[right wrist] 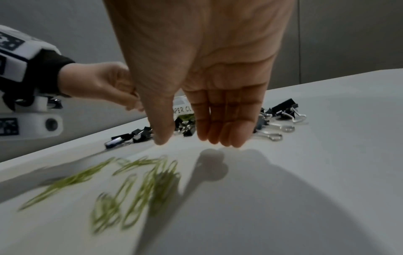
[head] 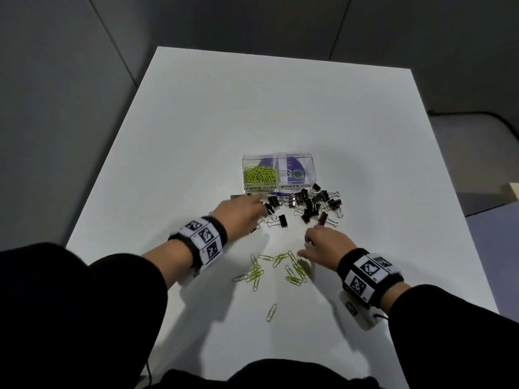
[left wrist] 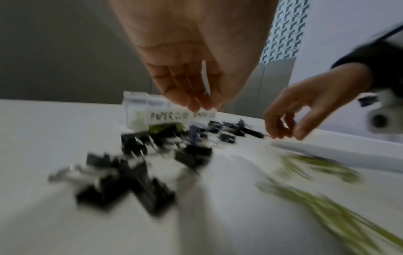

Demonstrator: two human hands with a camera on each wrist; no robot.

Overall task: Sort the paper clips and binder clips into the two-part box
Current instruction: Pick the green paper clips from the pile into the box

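Note:
A clear two-part box (head: 278,172) stands mid-table. Its left part, labelled PAPER CLIPS, holds green paper clips (head: 259,174); no clips show in the right part, labelled BINDER CLIPS. Black binder clips (head: 309,204) lie heaped in front of the box. Loose green paper clips (head: 280,269) are scattered nearer to me. My left hand (head: 238,213) hovers over the heap's left end, fingers pointing down (left wrist: 207,106), nothing seen in them. My right hand (head: 320,242) hangs between both piles, fingers straight and empty (right wrist: 191,141). The left wrist view is blurred.
One stray paper clip (head: 271,312) lies alone near the front of the white table (head: 196,122). The table's left and right edges drop to a grey floor. A pale block (head: 512,192) sits off the table at far right.

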